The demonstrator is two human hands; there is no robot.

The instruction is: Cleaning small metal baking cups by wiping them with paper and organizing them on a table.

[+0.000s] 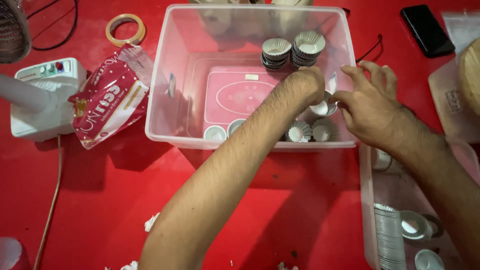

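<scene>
Fluted cup (320,107) pinched between both hands inside clear bin (165,75).

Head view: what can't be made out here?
- Left hand fingertips: curled out of sight inside the clear bin, so its grip is unclear.
- Foil cup at the right hand: mostly covered by both hands.
- Fan: cut by left edge.
- Second tub: cut by bottom edge.

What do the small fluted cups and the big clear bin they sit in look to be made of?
The small fluted cups look like thin metal or foil: pleated walls, dull silvery sheen, dark outer sides on the stacks; coated paper is possible. The big clear bin looks like translucent plastic: the red surface shows through its slightly cloudy, glossy walls.
</scene>
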